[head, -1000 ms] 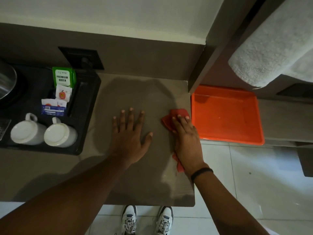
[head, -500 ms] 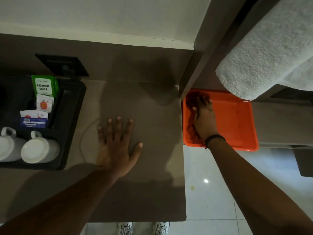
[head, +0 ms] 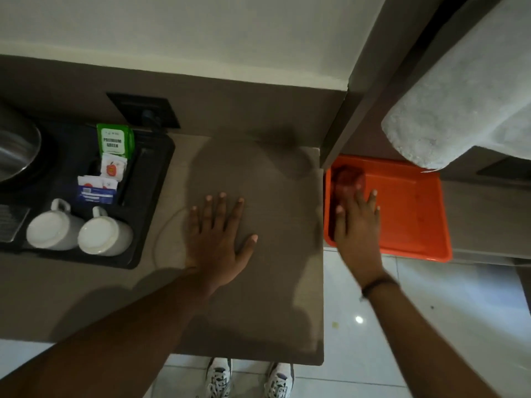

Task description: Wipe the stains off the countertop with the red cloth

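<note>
The brown countertop (head: 275, 282) fills the middle of the view. My left hand (head: 219, 239) lies flat on it, palm down, fingers spread. The red cloth (head: 346, 176) lies crumpled in the far left corner of the orange tray (head: 413, 214), which sits lower, just right of the counter's edge. My right hand (head: 357, 222) hovers over the tray's left side with its fingers apart, fingertips just short of the cloth and not gripping it. A faint ring mark (head: 163, 234) shows on the counter left of my left hand.
A black tray (head: 149, 202) at the left holds two upturned white mugs (head: 80, 229), tea sachets (head: 115, 142) and a metal kettle (head: 14, 153). A grey towel (head: 465, 104) hangs at upper right. A wall socket (head: 143, 110) sits behind. Tiled floor and my shoes (head: 247, 377) lie below.
My right hand carried the red cloth off the countertop into the orange tray, let it go, and has drawn back a little. My left hand stays flat on the counter.
</note>
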